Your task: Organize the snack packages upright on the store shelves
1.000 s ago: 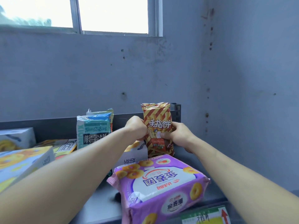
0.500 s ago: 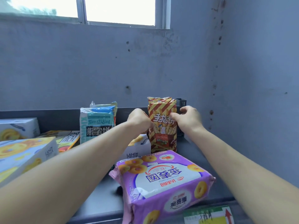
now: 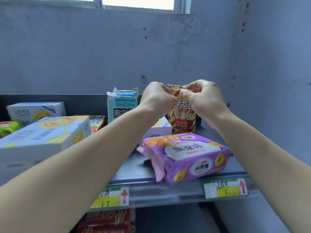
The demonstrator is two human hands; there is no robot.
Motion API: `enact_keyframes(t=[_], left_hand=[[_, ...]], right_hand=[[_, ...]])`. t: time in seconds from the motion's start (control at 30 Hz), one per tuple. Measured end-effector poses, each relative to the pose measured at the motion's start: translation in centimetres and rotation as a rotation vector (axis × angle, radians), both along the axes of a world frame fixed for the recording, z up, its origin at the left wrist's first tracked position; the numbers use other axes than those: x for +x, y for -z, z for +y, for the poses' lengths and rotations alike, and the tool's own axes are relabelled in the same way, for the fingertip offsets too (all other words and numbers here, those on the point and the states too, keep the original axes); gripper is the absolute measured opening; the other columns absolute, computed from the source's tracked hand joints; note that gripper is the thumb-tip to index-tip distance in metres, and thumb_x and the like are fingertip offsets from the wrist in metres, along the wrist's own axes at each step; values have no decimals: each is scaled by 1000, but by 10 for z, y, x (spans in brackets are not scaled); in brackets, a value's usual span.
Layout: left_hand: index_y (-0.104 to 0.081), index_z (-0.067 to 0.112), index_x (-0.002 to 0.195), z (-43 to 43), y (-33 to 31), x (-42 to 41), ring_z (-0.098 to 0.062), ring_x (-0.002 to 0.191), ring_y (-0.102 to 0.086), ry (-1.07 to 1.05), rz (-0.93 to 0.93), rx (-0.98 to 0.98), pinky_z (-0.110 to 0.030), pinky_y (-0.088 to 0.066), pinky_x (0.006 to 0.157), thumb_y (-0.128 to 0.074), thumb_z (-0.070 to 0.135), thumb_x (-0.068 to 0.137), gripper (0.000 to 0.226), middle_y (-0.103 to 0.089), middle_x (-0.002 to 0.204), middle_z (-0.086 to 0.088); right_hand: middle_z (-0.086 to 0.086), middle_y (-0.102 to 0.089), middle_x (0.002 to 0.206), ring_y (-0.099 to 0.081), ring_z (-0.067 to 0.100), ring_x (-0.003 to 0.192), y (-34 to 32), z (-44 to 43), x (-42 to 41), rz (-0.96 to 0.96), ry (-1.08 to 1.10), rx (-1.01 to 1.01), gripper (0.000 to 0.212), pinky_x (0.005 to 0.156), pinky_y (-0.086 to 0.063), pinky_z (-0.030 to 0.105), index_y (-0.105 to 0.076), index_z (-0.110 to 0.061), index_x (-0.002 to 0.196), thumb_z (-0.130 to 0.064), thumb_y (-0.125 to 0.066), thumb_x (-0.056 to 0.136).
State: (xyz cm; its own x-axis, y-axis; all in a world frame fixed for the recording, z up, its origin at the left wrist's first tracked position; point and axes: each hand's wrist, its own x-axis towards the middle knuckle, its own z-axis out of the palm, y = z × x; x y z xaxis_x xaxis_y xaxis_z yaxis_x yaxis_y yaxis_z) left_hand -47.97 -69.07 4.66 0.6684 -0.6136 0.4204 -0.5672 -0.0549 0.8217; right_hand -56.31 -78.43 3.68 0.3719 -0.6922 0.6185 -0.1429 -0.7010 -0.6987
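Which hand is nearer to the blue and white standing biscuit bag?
Left. The left hand is just right of the blue and white bag; the right hand is farther right, at the striped bag.

1. A striped snack bag (image 3: 182,115) stands upright at the shelf (image 3: 134,172) back, its top between both hands' fingers (image 3: 185,93).
2. Left of the fingers stands another bag (image 3: 122,105).
3. Before them lies a flat biscuit pack (image 3: 186,155).
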Motion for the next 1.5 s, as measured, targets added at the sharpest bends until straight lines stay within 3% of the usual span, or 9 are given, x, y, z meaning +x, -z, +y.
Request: enact_keyframes(t=[0.33, 0.43, 0.53, 0.7, 0.87, 1.03, 1.13, 1.33, 1.5], left_hand=[[-62, 12, 70, 98, 12, -5, -22, 72, -56, 162, -15, 157, -38, -55, 80, -69, 15, 80, 12, -62, 78, -11], [-61, 11, 84, 107, 22, -11, -22, 70, -53, 235, -16, 230, -32, -53, 71, -69, 20, 81, 12, -56, 71, -6], [-55, 10, 75, 107, 35, -11, -19, 58, -50, 266, 2, 324, -27, -49, 57, -68, 26, 82, 22, -51, 66, -4], [-54, 5, 97, 104, 54, -9, -17, 60, -51, 288, 231, 413, -28, -53, 58, -62, 31, 87, 30, -49, 78, -6], [-57, 5, 108, 95, 59, -13, -17, 56, -53, 302, 420, 443, -23, -51, 49, -57, 31, 91, 30, -52, 83, -9], [-51, 2, 79, 85, 47, -26, -16, 42, -56, 270, 522, 452, -26, -53, 44, -46, 1, 93, 14, -56, 65, -11], [-48, 2, 79, 81, 43, -32, -21, 53, -58, 267, 552, 448, -29, -54, 42, -43, -3, 93, 15, -57, 70, -14], [-46, -1, 85, 76, 36, -48, -26, 54, -60, 275, 602, 376, -39, -56, 59, -40, -9, 91, 12, -55, 78, -17], [-49, 3, 77, 76, 28, -59, -27, 60, -59, 236, 582, 203, -45, -52, 73, -42, -16, 87, 23, -59, 77, -14]], right_hand=[[4, -67, 93, -62, 20, 94, 4, 86, -20, 281, 86, 35, 16, 82, -47, 31, -69, -13, 91, -28, -66, 85], [9, -69, 97, -60, 21, 90, 8, 93, -39, 384, 182, 112, 25, 77, -44, 30, -69, -8, 93, -31, -67, 85], [16, -68, 103, -61, 27, 90, 13, 89, -55, 436, 305, 219, 36, 79, -47, 34, -67, 3, 99, -31, -65, 86], [7, -52, 65, -44, 17, 53, 27, 82, -72, 508, 356, 495, 32, 49, -33, 24, -58, -4, 81, -36, -61, 89], [10, -61, 71, -59, 21, 61, 35, 72, -73, 434, 289, 672, 32, 62, -55, 36, -54, -8, 78, -37, -59, 90], [10, -64, 65, -60, 18, 54, 28, 65, -70, 458, 209, 686, 24, 48, -52, 29, -55, -6, 82, -28, -63, 88], [9, -64, 61, -60, 17, 52, 23, 63, -72, 418, 168, 681, 21, 48, -48, 29, -55, -7, 97, -24, -63, 88], [12, -61, 79, -60, 21, 63, 7, 58, -86, 292, 14, 693, 24, 51, -51, 39, -46, -15, 109, -12, -59, 89], [4, -62, 89, -63, 20, 66, 5, 59, -79, -105, -244, 755, 47, 38, -50, 28, -43, -24, 120, 4, -58, 86]])
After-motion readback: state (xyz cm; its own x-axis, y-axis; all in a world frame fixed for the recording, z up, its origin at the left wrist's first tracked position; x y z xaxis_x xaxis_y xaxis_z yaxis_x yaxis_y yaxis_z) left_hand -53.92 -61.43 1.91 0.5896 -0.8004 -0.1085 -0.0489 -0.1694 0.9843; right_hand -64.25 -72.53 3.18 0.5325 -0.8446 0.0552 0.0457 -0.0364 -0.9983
